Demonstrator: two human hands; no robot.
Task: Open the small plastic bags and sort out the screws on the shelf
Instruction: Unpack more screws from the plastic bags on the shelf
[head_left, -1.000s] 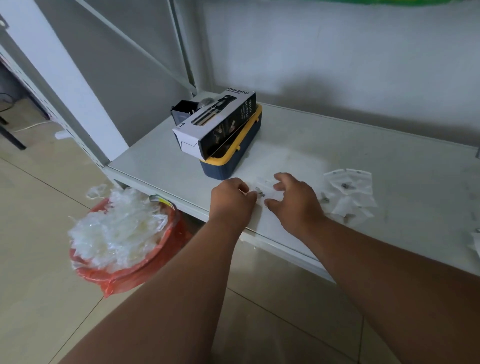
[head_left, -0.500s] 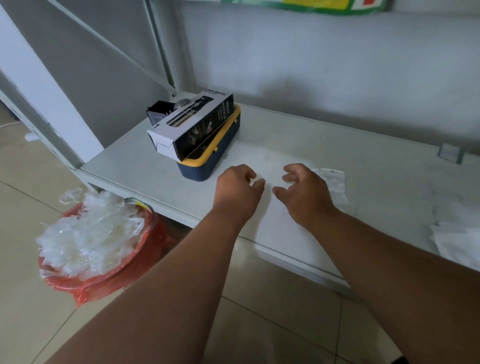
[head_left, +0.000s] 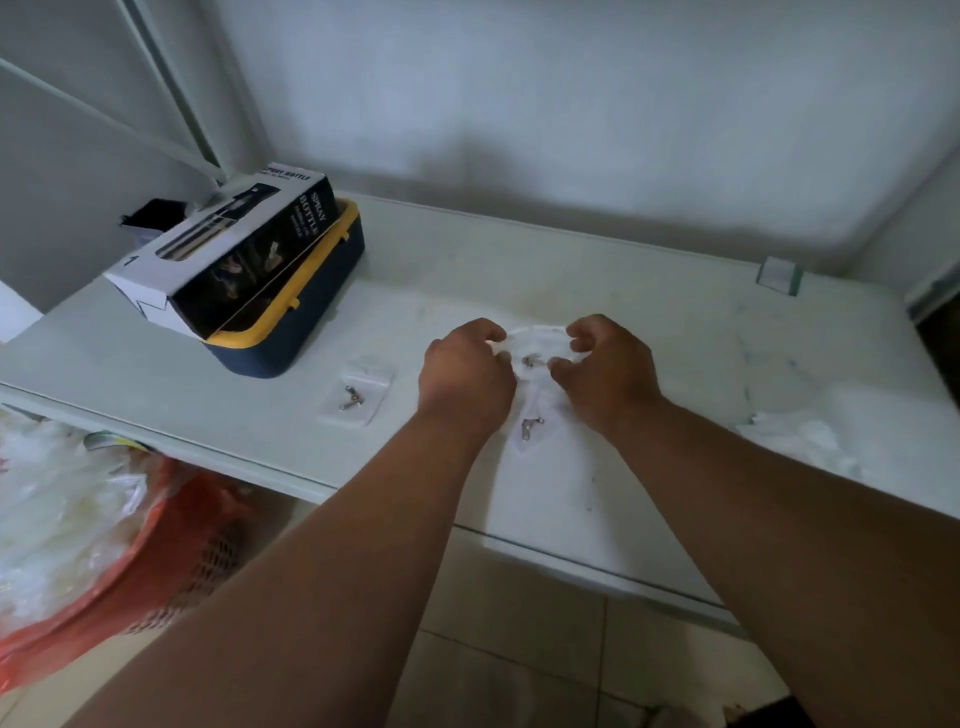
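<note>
Two bare forearms reach in from six o'clock over a broad white shelf (head_left: 649, 322) that spans the view from nine to three o'clock. Below its front edge, at eight o'clock, an orange basket (head_left: 171, 551) is heaped with crumpled clear plastic (head_left: 57, 499). At ten o'clock on the shelf a navy box with a yellow rim (head_left: 311, 317) carries a black-and-white carton (head_left: 223, 254) printed "SPRAY BOTTLE", laid across its top. At three o'clock a loose pile of white plastic (head_left: 800, 436) lies near the front edge. At the centre, the left hand (head_left: 462, 374) and the right hand (head_left: 608, 369) sit close together, fingers curled narrow, each pinching one side of a small clear bag (head_left: 535, 340) held just above the shelf; a metal screw (head_left: 531, 360) shows inside it, between the thumbs. Just below the hands, toward six o'clock, a second bag (head_left: 540, 415) lies flat with a screw (head_left: 529, 427) in it. To the left, toward nine o'clock of the hands, a third bag (head_left: 358, 395) rests on the shelf holding screws (head_left: 350, 399).
</note>
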